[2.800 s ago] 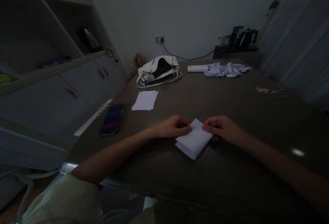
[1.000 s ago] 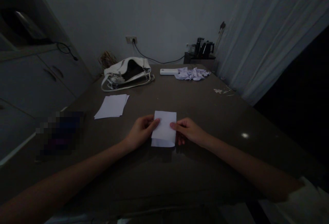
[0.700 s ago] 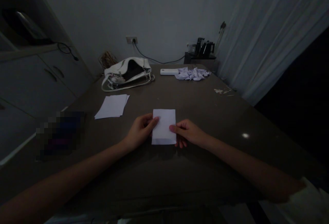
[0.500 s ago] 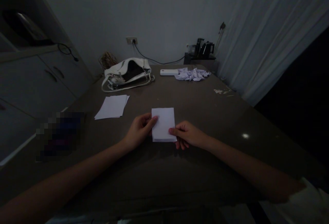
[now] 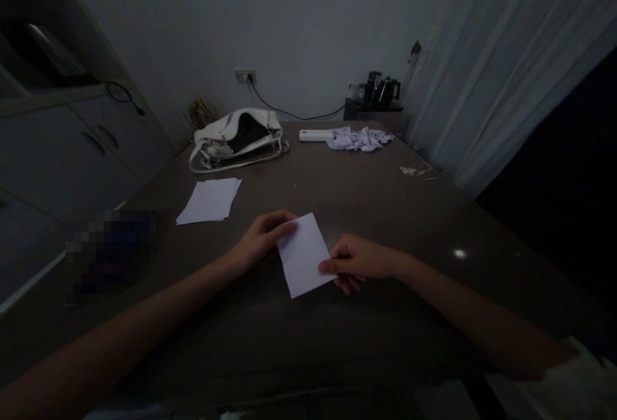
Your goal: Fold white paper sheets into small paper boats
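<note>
A small white sheet of paper (image 5: 304, 254), seemingly folded, is held tilted above the brown table between both hands. My left hand (image 5: 265, 238) pinches its upper left edge, thumb on top and fingers behind. At the lower right edge, my right hand (image 5: 354, 261) grips it with the thumb on top; its other fingers curl underneath. To the left of my left hand lies a stack of white paper sheets (image 5: 209, 200), slightly fanned at the edges.
A white handbag (image 5: 236, 134) lies at the back left of the table (image 5: 385, 208). Behind the hands, a white bar-shaped object (image 5: 315, 136) touches a heap of folded white paper (image 5: 360, 139). Small scraps (image 5: 415, 170) lie near the right edge. Dark kettles (image 5: 383, 92) stand beyond.
The held paper has turned, so its top now leans left and its lower corner points toward me. Both hands keep their hold, my right hand slightly lower and further right.
</note>
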### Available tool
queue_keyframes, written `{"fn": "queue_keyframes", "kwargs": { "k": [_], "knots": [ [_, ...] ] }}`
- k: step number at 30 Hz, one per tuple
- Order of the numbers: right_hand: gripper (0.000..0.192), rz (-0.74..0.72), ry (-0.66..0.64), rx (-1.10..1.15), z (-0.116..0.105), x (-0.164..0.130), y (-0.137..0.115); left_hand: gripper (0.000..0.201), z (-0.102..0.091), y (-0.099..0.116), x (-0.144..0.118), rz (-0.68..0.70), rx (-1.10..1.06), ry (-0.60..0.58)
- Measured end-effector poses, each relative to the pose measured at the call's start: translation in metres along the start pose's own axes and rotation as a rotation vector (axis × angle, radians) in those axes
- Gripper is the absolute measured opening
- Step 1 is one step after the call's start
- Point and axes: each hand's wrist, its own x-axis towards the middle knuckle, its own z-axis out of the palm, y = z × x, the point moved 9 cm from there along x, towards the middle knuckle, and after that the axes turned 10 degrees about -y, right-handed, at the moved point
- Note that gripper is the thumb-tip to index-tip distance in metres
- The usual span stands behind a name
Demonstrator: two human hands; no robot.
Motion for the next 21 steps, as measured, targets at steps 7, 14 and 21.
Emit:
{"fn": "queue_keyframes", "kwargs": {
  "k": [7,14,21],
  "knots": [
    [0.042,-0.074,0.001,-0.326,0.0,-0.014,-0.021,0.025,0.019,-0.004,0.002,-0.07,-0.013,-0.219],
    [0.013,-0.289,0.633,-0.435,-0.039,-0.029,-0.043,0.028,0.034,-0.01,-0.003,-0.066,0.082,-0.33],
    [0.011,-0.3,0.707,-0.485,-0.029,-0.025,-0.042,0.026,0.043,0.001,-0.008,0.018,0.333,-0.285]
  ]
}}
